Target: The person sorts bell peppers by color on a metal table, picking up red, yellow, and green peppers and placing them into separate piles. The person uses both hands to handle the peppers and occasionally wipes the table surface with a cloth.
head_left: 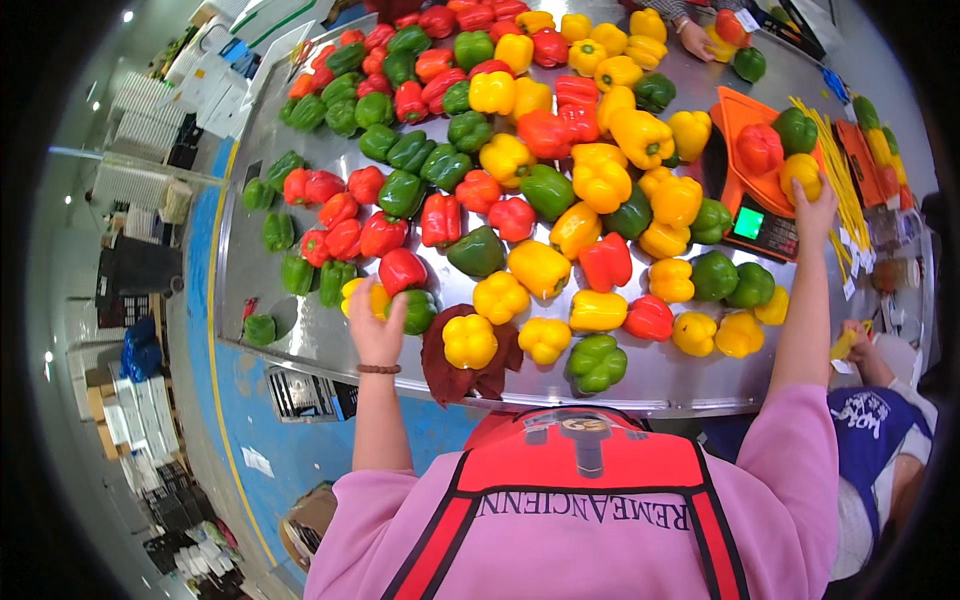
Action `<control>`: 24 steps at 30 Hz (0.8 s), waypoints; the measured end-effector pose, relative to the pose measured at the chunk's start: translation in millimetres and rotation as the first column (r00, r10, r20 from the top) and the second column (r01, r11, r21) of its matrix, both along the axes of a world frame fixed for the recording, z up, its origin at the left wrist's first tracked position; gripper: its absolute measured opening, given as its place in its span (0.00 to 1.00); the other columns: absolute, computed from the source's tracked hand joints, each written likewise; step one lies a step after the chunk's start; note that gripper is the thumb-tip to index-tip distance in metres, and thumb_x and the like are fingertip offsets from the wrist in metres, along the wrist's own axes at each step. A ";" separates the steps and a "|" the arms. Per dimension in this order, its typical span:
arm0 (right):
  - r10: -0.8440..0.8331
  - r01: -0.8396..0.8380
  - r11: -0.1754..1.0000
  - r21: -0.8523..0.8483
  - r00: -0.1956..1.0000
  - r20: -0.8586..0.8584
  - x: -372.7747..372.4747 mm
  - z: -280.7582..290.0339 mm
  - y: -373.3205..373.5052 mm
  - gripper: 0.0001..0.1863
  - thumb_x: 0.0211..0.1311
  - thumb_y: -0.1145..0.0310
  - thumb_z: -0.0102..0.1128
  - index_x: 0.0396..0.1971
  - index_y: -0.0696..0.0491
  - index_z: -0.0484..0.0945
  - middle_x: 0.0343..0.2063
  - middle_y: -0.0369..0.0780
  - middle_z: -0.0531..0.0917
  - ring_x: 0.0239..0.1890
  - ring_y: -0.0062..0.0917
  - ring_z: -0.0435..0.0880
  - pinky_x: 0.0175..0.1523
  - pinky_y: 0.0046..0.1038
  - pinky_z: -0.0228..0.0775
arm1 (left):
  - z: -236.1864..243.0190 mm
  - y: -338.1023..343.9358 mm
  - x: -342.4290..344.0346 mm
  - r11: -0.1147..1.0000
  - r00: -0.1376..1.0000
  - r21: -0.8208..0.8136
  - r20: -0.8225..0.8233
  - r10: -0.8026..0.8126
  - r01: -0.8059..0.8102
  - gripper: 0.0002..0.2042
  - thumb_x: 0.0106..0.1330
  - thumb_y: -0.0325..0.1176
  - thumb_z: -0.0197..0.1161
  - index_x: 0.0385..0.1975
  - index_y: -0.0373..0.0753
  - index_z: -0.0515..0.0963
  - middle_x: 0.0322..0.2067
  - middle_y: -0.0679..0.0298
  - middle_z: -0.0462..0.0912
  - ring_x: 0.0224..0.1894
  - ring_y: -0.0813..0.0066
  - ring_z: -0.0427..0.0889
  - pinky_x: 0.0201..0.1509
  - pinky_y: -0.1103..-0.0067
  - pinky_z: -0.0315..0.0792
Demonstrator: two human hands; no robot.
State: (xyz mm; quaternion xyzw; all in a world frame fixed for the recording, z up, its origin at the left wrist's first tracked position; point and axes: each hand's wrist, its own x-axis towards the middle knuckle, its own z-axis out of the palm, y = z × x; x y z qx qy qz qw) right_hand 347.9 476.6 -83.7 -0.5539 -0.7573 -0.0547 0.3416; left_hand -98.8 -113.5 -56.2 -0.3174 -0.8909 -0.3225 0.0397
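Observation:
My right hand (814, 208) is closed around a yellow bell pepper (800, 176) at the orange tray (738, 112) of a digital scale. A red bell pepper (759, 148) and a green bell pepper (796, 130) lie in that tray. The scale's display (748, 222) glows green. On the left, my left hand (378, 330) has its fingers spread over a yellow bell pepper (366, 297), which it partly hides. Beside those fingers sit a red bell pepper (403, 270) and a green bell pepper (419, 312).
Red, yellow and green peppers cover much of the metal table (300, 335). A dark red cloth (440, 365) lies under one yellow pepper at the near edge. Yellow strips (835, 190) lie right of the scale. Co-workers' hands show at the far side (697, 40) and right (852, 340).

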 end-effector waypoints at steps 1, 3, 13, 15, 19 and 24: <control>-0.032 0.032 0.999 -0.022 0.999 -0.011 0.2 0.1 -0.8 0.38 0.52 0.49 0.70 0.58 0.57 0.70 0.52 0.52 0.76 0.57 0.43 0.74 0.61 0.38 0.65 | 0.5 6.3 10.0 0.993 0.986 0.069 0.129 -0.109 0.100 0.26 0.53 0.35 0.71 0.52 0.35 0.73 0.49 0.51 0.77 0.54 0.53 0.74 0.60 0.66 0.67; 0.016 -0.030 0.991 -0.128 0.994 -0.112 -2.1 1.4 -1.2 0.39 0.51 0.48 0.71 0.58 0.57 0.70 0.53 0.52 0.76 0.57 0.43 0.75 0.61 0.37 0.65 | 10.8 23.4 30.6 0.950 0.915 0.071 0.256 -0.312 0.304 0.26 0.53 0.36 0.72 0.52 0.36 0.74 0.49 0.52 0.77 0.53 0.54 0.75 0.58 0.67 0.69; 0.127 -0.329 0.926 -0.188 0.736 -0.665 42.3 31.6 -138.2 0.34 0.57 0.72 0.68 0.62 0.57 0.63 0.56 0.45 0.72 0.55 0.29 0.75 0.59 0.28 0.68 | 19.6 113.3 78.0 0.579 0.864 -0.645 0.313 -0.394 0.498 0.39 0.45 0.42 0.73 0.60 0.42 0.65 0.46 0.53 0.74 0.46 0.50 0.79 0.48 0.64 0.76; 0.063 -0.360 0.895 -0.263 0.685 -0.725 75.2 17.9 -185.2 0.34 0.59 0.75 0.65 0.64 0.57 0.61 0.54 0.44 0.73 0.54 0.29 0.76 0.56 0.29 0.70 | 20.6 109.7 63.4 0.634 0.829 -0.536 0.320 -0.458 0.557 0.37 0.44 0.40 0.72 0.58 0.42 0.67 0.47 0.51 0.75 0.47 0.50 0.79 0.48 0.64 0.76; 0.024 -0.356 0.897 -0.263 0.632 -0.775 118.6 5.1 -276.4 0.37 0.58 0.78 0.63 0.67 0.56 0.56 0.59 0.47 0.69 0.59 0.33 0.73 0.62 0.33 0.66 | 50.5 120.9 34.9 0.794 0.611 0.071 0.599 -0.518 0.604 0.37 0.48 0.31 0.73 0.61 0.36 0.64 0.52 0.56 0.75 0.50 0.64 0.79 0.55 0.71 0.74; -0.182 -0.244 0.891 -0.382 0.580 -0.794 129.5 -14.9 -336.7 0.38 0.53 0.81 0.64 0.65 0.56 0.59 0.59 0.45 0.69 0.60 0.34 0.72 0.64 0.35 0.64 | 85.3 208.3 72.5 0.733 0.294 0.466 0.704 -0.646 0.495 0.39 0.51 0.20 0.69 0.63 0.36 0.56 0.53 0.59 0.72 0.57 0.66 0.74 0.61 0.72 0.70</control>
